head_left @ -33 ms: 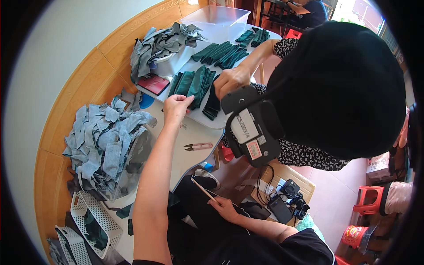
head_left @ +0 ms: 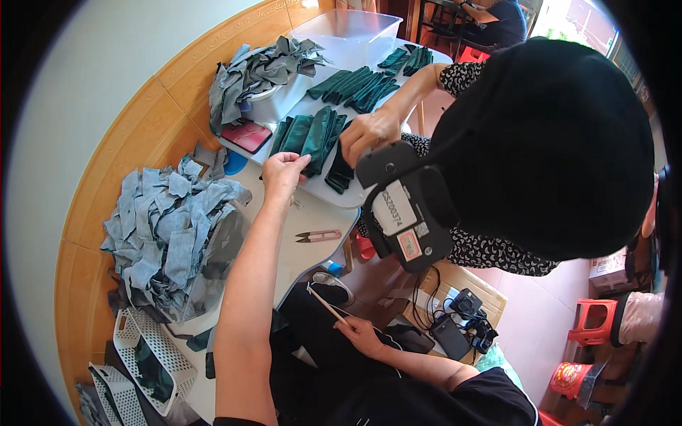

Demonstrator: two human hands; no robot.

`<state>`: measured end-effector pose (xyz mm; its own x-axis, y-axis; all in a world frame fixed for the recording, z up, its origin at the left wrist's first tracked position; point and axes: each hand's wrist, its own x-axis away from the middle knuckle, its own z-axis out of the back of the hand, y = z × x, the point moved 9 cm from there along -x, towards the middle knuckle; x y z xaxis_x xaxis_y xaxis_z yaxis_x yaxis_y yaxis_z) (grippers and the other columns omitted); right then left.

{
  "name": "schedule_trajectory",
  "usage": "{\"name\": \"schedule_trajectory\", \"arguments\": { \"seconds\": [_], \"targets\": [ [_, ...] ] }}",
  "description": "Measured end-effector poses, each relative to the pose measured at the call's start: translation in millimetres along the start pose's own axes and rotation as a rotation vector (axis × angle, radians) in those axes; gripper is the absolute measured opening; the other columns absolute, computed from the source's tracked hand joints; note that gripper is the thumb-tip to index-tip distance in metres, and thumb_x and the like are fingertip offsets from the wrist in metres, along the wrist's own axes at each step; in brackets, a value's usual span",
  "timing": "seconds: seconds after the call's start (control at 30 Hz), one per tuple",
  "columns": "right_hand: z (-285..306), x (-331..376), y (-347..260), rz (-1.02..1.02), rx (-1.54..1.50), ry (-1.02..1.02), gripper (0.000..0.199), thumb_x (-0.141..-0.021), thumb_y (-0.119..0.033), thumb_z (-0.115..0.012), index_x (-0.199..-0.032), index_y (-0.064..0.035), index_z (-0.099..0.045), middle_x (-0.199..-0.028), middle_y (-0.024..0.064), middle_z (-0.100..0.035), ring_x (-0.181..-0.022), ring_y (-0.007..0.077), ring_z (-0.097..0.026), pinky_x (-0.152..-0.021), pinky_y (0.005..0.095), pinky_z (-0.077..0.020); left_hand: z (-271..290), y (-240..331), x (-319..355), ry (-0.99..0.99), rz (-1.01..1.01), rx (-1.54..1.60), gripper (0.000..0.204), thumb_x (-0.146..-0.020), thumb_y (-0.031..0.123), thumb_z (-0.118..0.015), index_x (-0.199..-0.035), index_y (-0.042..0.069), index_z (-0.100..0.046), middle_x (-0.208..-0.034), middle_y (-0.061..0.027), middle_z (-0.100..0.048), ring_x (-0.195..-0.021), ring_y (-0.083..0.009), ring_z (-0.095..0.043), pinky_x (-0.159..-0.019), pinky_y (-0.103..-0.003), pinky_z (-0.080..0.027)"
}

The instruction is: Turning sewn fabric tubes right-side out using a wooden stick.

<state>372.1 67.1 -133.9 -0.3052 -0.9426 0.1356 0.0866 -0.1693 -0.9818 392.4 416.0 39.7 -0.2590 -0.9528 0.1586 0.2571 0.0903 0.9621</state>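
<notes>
My left hand [head_left: 283,172] reaches up to the near edge of a stack of dark green velvet pieces [head_left: 310,136]. Its thumb and fingers are pinched on a piece's end. Low over my lap, my right hand [head_left: 360,335] is closed around a thin wooden stick [head_left: 325,304] with a small pale tip pointing up and left. Between my arms, pink-handled thread snips [head_left: 318,236] lie on the pale table. Across from me a co-worker's hand [head_left: 371,135] rests by a dark folded strip [head_left: 339,172]; the co-worker's fingertips are partly hidden.
Grey fabric scraps [head_left: 170,227] heap over a clear bin at left; more scraps [head_left: 266,67] fill a white tub. More green bundles [head_left: 355,86] lie farther back near a clear box [head_left: 348,32]. White baskets [head_left: 181,380] stand lower left. The co-worker's black cap [head_left: 547,149] blocks the right.
The co-worker's head and its strapped device have shifted slightly down and to the right. My two hands stay where they were.
</notes>
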Motion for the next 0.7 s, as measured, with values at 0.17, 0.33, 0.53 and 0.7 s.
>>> {"name": "schedule_trajectory", "arguments": {
  "seconds": [0.17,0.33,0.53,0.7],
  "targets": [
    [3,0,5,-0.025,-0.026,0.002,0.022,-0.090,-0.022,-0.061,-0.090,-0.0007,-0.066,-0.070,0.0110,-0.057,-0.062,0.0162,-0.054,-0.059,0.0302,-0.0422,-7,-35,-5,-0.166,0.290,0.582,0.021,-0.080,0.009,-0.071,-0.097,0.003,-0.061,-0.081,-0.0084,-0.065,-0.067,-0.0178,-0.063,-0.060,-0.028,-0.054],
    [2,0,15,-0.082,-0.078,-0.009,0.022,-0.092,-0.021,-0.059,-0.092,-0.0014,-0.068,-0.072,0.0067,-0.060,-0.061,0.0107,-0.052,-0.057,0.0264,-0.0412,15,-47,18,-0.295,0.334,0.836,0.023,-0.082,-0.003,-0.061,-0.102,0.002,-0.052,-0.097,-0.0167,-0.063,-0.090,-0.0278,-0.066,-0.070,-0.029,-0.060],
    [4,-24,-18,-0.233,-0.655,0.009,0.023,-0.094,-0.019,-0.057,-0.106,-0.0006,-0.065,-0.077,-0.0012,-0.063,-0.055,0.0013,-0.040,-0.050,0.0173,-0.0311,47,-52,102,-0.364,0.210,0.753,0.028,-0.078,-0.012,-0.052,-0.101,0.006,-0.048,-0.105,-0.0139,-0.061,-0.100,-0.0259,-0.063,-0.069,-0.028,-0.058],
    [3,-75,-95,-0.066,-0.741,0.089,0.026,-0.093,-0.015,-0.057,-0.114,0.0006,-0.060,-0.082,-0.0020,-0.063,-0.055,-0.0019,-0.037,-0.047,0.0154,-0.0275,70,-80,190,-0.200,0.156,0.645,0.035,-0.075,-0.015,-0.055,-0.102,0.007,-0.050,-0.095,-0.0055,-0.062,-0.083,-0.0135,-0.062,-0.068,-0.024,-0.051]
  ]
}}
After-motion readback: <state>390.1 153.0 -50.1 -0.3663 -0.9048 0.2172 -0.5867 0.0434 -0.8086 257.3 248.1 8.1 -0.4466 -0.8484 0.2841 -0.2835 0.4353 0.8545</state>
